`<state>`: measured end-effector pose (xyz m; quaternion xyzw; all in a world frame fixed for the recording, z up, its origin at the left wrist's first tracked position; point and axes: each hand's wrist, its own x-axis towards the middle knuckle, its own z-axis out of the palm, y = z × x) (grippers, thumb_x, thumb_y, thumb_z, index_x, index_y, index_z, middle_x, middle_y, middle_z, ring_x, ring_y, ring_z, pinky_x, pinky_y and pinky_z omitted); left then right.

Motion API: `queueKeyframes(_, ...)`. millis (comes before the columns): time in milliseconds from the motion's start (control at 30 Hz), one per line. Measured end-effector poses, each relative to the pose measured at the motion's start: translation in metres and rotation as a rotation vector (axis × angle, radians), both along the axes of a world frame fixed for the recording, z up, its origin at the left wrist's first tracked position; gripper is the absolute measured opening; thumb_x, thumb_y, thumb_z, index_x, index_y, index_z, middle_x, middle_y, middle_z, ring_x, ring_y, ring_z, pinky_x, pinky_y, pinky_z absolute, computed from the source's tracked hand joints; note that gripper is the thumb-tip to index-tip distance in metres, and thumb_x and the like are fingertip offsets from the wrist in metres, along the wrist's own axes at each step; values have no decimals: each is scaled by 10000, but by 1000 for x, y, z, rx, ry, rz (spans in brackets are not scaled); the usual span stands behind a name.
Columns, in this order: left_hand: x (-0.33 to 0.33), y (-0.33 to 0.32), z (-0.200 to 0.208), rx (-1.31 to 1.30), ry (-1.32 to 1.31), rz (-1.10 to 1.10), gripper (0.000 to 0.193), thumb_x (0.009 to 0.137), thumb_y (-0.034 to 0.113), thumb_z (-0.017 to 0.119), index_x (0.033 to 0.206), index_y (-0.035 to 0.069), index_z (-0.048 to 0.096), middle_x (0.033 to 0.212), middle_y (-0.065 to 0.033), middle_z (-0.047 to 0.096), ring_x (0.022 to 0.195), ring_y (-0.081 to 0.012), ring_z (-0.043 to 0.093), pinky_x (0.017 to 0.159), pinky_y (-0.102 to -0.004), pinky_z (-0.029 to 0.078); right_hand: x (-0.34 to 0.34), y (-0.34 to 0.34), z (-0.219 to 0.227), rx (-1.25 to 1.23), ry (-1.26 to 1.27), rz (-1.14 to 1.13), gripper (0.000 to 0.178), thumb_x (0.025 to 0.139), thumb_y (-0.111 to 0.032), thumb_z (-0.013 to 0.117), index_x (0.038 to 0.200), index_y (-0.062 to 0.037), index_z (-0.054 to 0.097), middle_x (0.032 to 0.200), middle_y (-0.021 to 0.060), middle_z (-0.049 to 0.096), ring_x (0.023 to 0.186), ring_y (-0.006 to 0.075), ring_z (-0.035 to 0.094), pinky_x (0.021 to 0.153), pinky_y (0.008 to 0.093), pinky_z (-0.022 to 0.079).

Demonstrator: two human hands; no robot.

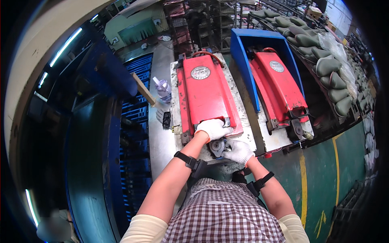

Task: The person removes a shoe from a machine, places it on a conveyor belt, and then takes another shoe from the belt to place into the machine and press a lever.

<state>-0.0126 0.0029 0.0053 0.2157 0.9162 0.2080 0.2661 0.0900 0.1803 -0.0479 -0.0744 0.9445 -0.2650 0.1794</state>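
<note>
In front of me stands a machine with a long red metal cover [206, 95] on a pale worn base plate [246, 135]. My left hand [212, 128], in a white knit glove, is closed over the metal handle [227, 121] at the cover's near end. Most of that handle is hidden beneath the glove. Just below sits a round dark metal part [217, 146] with a ringed centre. My right hand [239, 152], also gloved in white, is at its right side with the fingers curled in; whatever they pinch is hidden.
A second red machine [279, 83] inside a blue guard [239, 60] stands to the right. Beyond it a rack holds several green shoe-shaped pieces [328, 65]. On the metal table [159, 141] at left are a clear bottle [163, 91] and a small black object [166, 120].
</note>
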Motion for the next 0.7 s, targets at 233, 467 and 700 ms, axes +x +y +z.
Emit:
queueKeyframes(233, 3, -5, -11, 111, -39, 103, 673, 891, 679, 609, 945, 29, 776, 805, -130, 730, 776, -246, 700, 744, -373, 508, 0, -3, -13, -123, 0, 76, 489, 819, -455, 726, 1122, -73, 692, 1022, 212, 736, 951, 373, 715, 858, 450, 556)
queueKeyframes(467, 2, -2, -7, 101, 6, 101, 637, 883, 655, 618, 937, 37, 763, 841, -146, 739, 816, -265, 715, 777, -389, 520, -4, 0, -14, -141, 6, 75, 419, 822, -386, 730, 1082, -59, 704, 990, 210, 732, 923, 374, 708, 839, 442, 554)
queueKeyframes(700, 2, -2, -2, 7, 12, 42, 744, 895, 703, 562, 1056, 2, 750, 1080, -248, 733, 1001, -365, 713, 896, -434, 513, -2, 2, -16, -149, 29, 62, 472, 816, -441, 736, 1060, -39, 686, 967, 222, 726, 937, 371, 713, 856, 445, 553)
